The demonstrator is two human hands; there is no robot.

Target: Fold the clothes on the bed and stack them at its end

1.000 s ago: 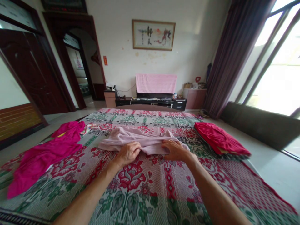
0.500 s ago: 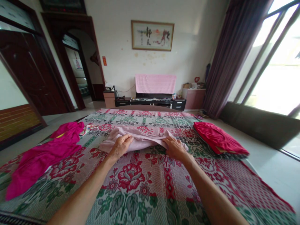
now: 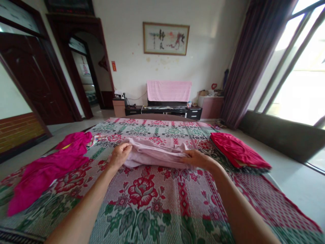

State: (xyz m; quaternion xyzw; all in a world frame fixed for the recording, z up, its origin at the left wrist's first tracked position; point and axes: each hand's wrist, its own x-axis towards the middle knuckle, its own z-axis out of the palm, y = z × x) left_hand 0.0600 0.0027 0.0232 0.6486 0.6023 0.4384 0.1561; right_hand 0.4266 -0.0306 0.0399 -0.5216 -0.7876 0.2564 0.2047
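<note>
A pale pink cloth [image 3: 154, 154] lies bunched in a wide band on the flowered cover [image 3: 142, 220], in front of me. My left hand [image 3: 121, 155] pinches its left end, fingers closed on the fabric. At the right end, my right hand [image 3: 196, 158] grips the cloth, with the fingertips partly hidden in its folds. The cloth is slightly raised and creased between the two hands.
A crumpled magenta garment [image 3: 48, 169] lies on the left of the cover. On the right is a folded red garment stack [image 3: 238, 150]. Beyond the far edge stands a low black cabinet [image 3: 195, 113] below a pink towel [image 3: 169, 90].
My left hand has moved left to the cloth's end. My right hand has shifted slightly right and turned more sideways. The cloth's left side has been drawn in and its folds have changed.
</note>
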